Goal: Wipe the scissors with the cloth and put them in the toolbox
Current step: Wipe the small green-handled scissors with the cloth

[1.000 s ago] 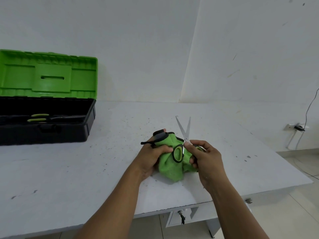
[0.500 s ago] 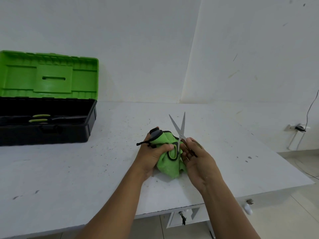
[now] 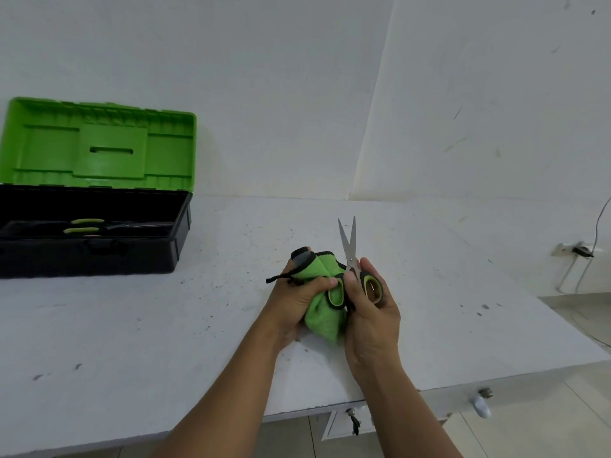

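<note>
Above white table [image 3: 165, 325], left hand [image 3: 297, 302] grips cloth [image 3: 322, 320]; right hand [image 3: 372, 312] fingers grip scissors [image 3: 350, 256] upright.

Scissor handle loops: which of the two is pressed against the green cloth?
The left loop, bedded in the cloth that the left hand grips. The other loop lies clear of the cloth in the right hand.

A plain, bare workroom: a scuffed, speckled white bench [image 3: 165, 325] stands in a corner of marked white walls [image 3: 264, 77], carrying an open green-lidded toolbox [image 3: 96, 246], with a wall socket [image 3: 575, 250] and tiled floor [image 3: 545, 424] nearby.
</note>
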A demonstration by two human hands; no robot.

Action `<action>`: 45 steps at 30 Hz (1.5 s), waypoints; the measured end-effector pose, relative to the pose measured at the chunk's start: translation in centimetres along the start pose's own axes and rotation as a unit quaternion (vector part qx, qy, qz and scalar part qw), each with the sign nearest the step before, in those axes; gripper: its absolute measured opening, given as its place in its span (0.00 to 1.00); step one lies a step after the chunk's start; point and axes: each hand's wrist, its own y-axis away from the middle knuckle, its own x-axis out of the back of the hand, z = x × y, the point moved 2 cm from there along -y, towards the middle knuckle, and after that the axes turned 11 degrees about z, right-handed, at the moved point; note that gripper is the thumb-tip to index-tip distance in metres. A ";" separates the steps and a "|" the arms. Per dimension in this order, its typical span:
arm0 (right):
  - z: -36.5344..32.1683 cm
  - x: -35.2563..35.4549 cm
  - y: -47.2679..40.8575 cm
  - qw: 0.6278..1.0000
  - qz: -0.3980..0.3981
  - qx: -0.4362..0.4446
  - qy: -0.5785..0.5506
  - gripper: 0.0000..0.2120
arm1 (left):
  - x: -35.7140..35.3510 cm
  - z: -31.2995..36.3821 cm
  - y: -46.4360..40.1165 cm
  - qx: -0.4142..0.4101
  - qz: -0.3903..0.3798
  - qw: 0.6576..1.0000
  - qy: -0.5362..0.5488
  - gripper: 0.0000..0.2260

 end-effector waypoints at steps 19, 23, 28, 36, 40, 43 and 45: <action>-0.5 1.2 -1.1 0.977 0.070 0.122 0.161 0.04 | 0.5 -0.6 -0.7 0.068 0.048 0.997 0.007 0.16; -0.4 1.4 -1.0 0.975 0.061 0.117 0.177 0.02 | 0.7 -0.8 -1.0 0.005 0.035 0.999 -0.029 0.16; -0.2 1.4 -1.0 0.976 0.023 0.097 0.195 0.06 | 0.9 -1.1 -1.4 -0.022 0.044 0.999 -0.004 0.24; 0.0 1.2 -1.0 0.967 -0.007 0.115 0.226 0.05 | 1.3 -1.4 -2.1 -0.018 0.084 0.996 -0.002 0.30; 0.0 1.4 -1.4 0.976 0.013 0.082 0.202 0.08 | 0.8 -1.6 -1.7 -0.008 0.040 0.998 -0.041 0.32; 0.0 1.0 -1.1 0.973 -0.009 0.088 0.213 0.06 | 0.9 -1.5 -1.7 -0.012 0.081 0.996 -0.015 0.38; 0.1 0.6 -0.7 0.967 -0.027 0.115 0.225 0.03 | 1.0 -1.4 -1.7 0.001 0.122 0.992 0.017 0.42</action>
